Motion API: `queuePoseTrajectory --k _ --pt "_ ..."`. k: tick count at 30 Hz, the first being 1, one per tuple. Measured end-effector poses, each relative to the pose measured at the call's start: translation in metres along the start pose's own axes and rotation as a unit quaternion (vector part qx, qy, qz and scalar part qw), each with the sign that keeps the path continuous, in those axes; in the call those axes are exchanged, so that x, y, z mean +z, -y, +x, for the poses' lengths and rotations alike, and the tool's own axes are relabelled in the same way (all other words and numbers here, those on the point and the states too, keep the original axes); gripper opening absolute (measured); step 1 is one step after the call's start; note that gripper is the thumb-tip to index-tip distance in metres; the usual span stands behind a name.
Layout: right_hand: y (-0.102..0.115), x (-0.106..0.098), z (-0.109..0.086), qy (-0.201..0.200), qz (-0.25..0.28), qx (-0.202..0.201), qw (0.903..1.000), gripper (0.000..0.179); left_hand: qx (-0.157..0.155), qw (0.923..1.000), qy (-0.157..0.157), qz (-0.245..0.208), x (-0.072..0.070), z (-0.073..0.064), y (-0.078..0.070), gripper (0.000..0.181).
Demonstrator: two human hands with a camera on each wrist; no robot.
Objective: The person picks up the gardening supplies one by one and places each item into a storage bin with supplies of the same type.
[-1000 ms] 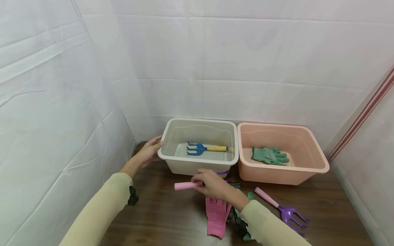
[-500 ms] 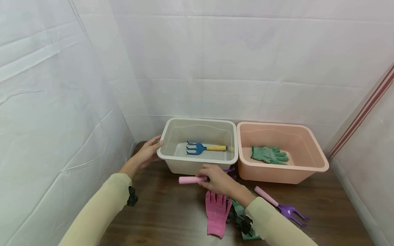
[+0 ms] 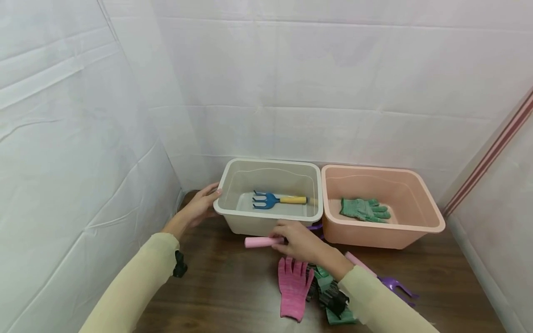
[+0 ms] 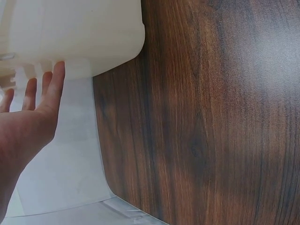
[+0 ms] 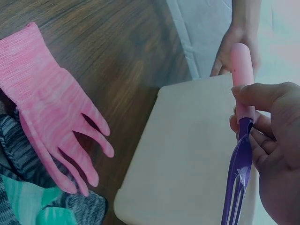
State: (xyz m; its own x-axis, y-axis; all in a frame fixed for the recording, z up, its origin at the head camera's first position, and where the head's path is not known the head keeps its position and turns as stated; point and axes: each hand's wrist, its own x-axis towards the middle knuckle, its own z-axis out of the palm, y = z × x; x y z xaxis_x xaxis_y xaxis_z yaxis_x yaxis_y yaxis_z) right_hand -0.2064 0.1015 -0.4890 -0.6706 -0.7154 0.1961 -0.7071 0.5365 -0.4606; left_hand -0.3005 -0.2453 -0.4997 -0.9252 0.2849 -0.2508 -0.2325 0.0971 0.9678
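Note:
My right hand [image 3: 300, 240] pinches a hand fork by its pink handle [image 3: 260, 242] in front of the off-white bin [image 3: 268, 216]. In the right wrist view, the thumb and fingers hold the lower end of the handle, and the purple tines [image 5: 238, 173] point away from it. In the head view, the hand hides much of the fork. My left hand [image 3: 200, 208] rests at the bin's left side, with its fingers [image 4: 55, 89] fairly straight against the wall. A blue hand fork with a yellow handle [image 3: 293, 200] lies inside that bin.
A peach bin [image 3: 383, 225] with a green glove [image 3: 363, 210] inside stands close on the right. On the wooden table lie a pink glove [image 3: 293, 289], dark and green gloves [image 5: 21, 145], and another purple hand fork [image 3: 391, 283]. White sheeting [image 3: 266, 69] encloses the back and sides.
My right hand has moved slightly right and toward the bins with the pink-handled hand fork, uncovering more of the pink glove. My left hand has stayed at the off-white bin.

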Motion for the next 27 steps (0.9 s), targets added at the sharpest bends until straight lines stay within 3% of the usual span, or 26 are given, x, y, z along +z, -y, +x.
queuePoseTrajectory --k 17,27 --pt "0.01 -0.031 0.009 -0.045 -0.035 -0.053 0.997 0.016 0.006 1.0 -0.007 0.002 0.001 0.001 0.0 0.061" --pt "0.001 -0.043 0.02 -0.062 -0.023 -0.041 0.9969 0.016 0.003 1.0 -0.009 -0.003 -0.001 -0.001 0.002 0.062"
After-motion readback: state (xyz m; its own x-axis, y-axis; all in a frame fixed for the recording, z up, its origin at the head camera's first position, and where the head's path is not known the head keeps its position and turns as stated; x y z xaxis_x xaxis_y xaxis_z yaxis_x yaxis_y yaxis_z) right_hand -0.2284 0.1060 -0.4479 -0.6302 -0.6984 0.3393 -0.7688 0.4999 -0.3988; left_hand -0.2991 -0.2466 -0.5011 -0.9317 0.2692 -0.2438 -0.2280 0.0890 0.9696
